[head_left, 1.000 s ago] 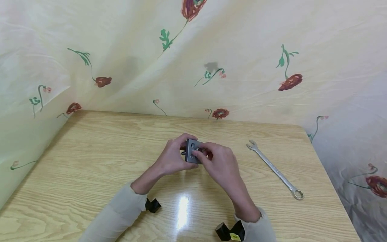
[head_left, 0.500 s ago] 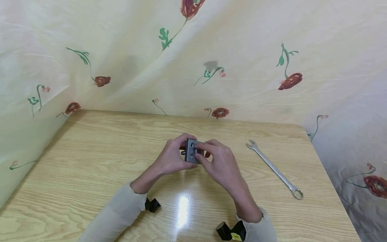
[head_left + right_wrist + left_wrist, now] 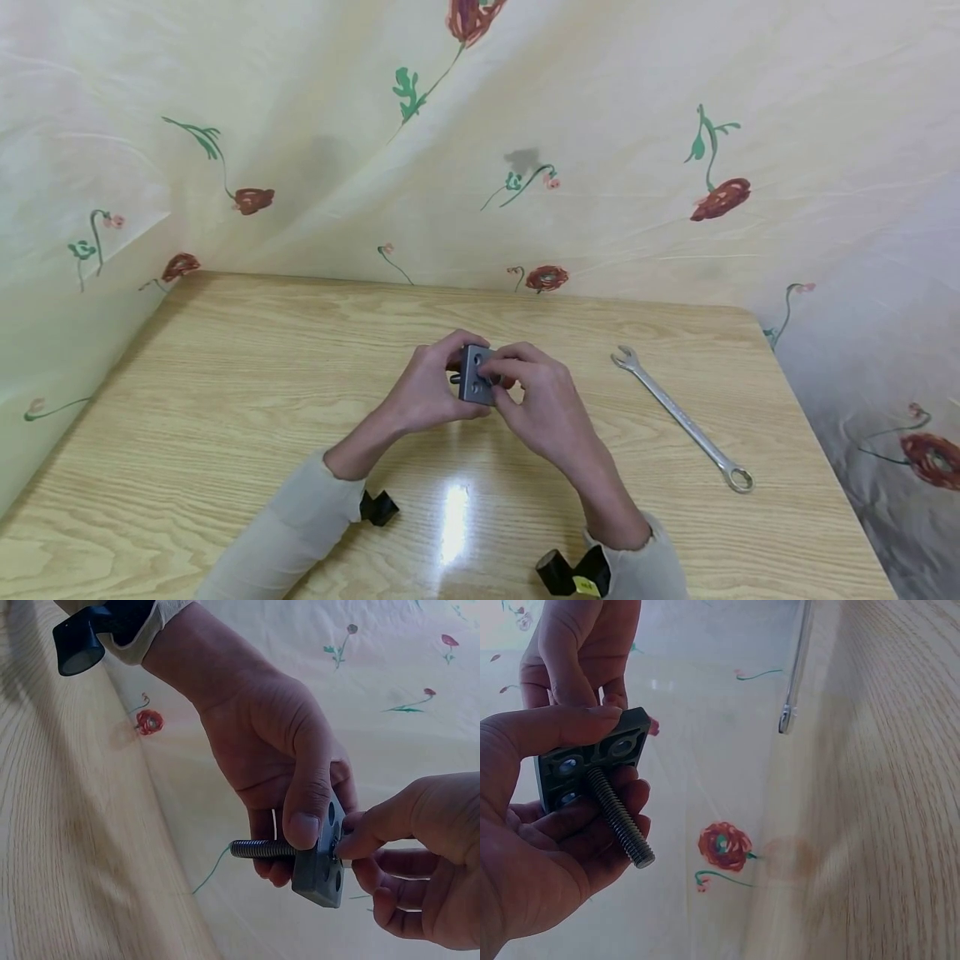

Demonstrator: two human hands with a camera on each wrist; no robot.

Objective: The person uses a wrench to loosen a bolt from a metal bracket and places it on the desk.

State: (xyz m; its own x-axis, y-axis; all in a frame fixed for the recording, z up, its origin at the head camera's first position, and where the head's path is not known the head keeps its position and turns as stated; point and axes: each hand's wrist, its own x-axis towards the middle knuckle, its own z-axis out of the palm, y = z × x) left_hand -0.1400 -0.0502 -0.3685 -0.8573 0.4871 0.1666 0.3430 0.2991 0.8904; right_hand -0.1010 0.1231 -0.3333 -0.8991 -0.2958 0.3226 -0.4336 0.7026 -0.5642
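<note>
A flat grey square plate [image 3: 468, 387] with several holes is held up over the table by my left hand [image 3: 426, 393], thumb and fingers on its edges. A threaded bolt [image 3: 622, 821] sticks out through the plate's middle, on the left hand's side. On the opposite face, my right hand [image 3: 551, 408] pinches at the centre with thumb and index finger. The right fingers mostly hide the bolt end there, so its shape cannot be made out. In the right wrist view, the left thumb presses the plate [image 3: 316, 877] beside the bolt's thread.
A combination wrench [image 3: 678, 417] lies slanted on the wooden table [image 3: 247, 400], right of the hands. Flower-patterned cloth [image 3: 322, 150] hangs behind and beside the table. Black wrist cameras [image 3: 558, 575] sit at both sleeves.
The right thumb and fingers have shifted their hold at the plate's centre, coming apart a little and moving in again. The left hand and plate have stayed nearly still.
</note>
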